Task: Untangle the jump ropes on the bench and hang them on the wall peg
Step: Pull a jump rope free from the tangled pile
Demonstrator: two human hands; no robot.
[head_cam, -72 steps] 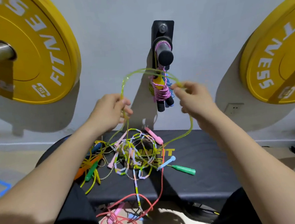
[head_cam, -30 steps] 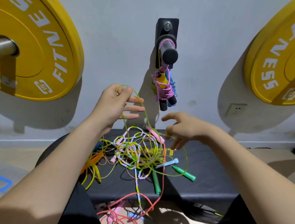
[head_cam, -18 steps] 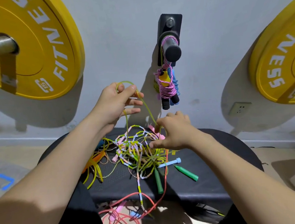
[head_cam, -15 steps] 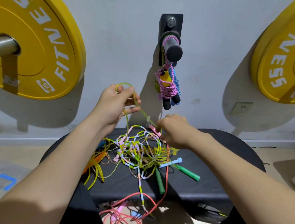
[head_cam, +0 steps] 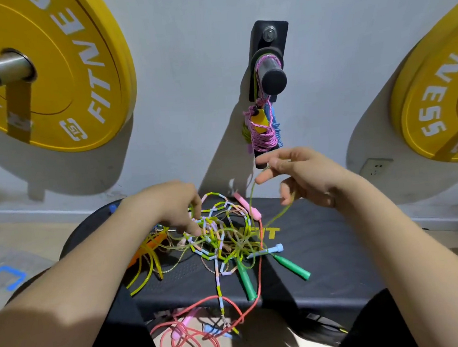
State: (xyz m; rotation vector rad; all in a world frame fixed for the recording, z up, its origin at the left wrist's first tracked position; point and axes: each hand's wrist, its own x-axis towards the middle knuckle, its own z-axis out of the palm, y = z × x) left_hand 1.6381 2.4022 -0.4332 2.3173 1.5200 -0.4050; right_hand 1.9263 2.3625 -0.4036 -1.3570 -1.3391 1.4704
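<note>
A black padded bench [head_cam: 324,250] with a dimpled vinyl top fills the lower view, its yellow lettering half buried under cords. Nearest, a red rope [head_cam: 207,335] spills over the front edge in loops onto the floor, its ends hard to trace. On the bench the tangle [head_cam: 222,239] of jump ropes mixes beaded pastel segments with clear yellow tubing. Two tapered green handles [head_cam: 244,281] point toward the front edge. The left hand [head_cam: 170,205] dips fingers-down into the knot, tips buried, so any pinch cannot be told. The right hand [head_cam: 307,175], raised, pinches a translucent green rope [head_cam: 286,208] running down into the tangle. Behind, the wall peg [head_cam: 270,73] juts out, and a wound pink bundle [head_cam: 263,135] hangs below it.
</note>
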